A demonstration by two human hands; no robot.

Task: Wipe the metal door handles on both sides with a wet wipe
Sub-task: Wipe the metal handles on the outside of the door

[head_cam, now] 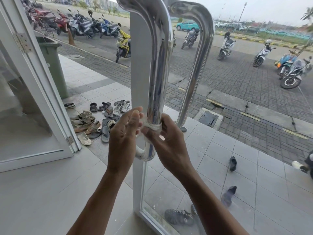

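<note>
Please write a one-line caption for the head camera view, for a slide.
Both hands, left hand and right hand, loop a wet wipe around the near metal door handle.

Mirror-bright silver near handle (158,65); white wet wipe (152,127) wrapped round it; white door frame (139,82); dull green bin (54,65) at nine o'clock; yellow scooter (122,43) at eleven.

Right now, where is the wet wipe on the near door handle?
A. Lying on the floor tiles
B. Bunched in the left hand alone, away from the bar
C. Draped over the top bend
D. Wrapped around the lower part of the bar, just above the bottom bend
D: the wet wipe is looped around the low end of the near handle, pinched by the right hand and the left hand.
</note>
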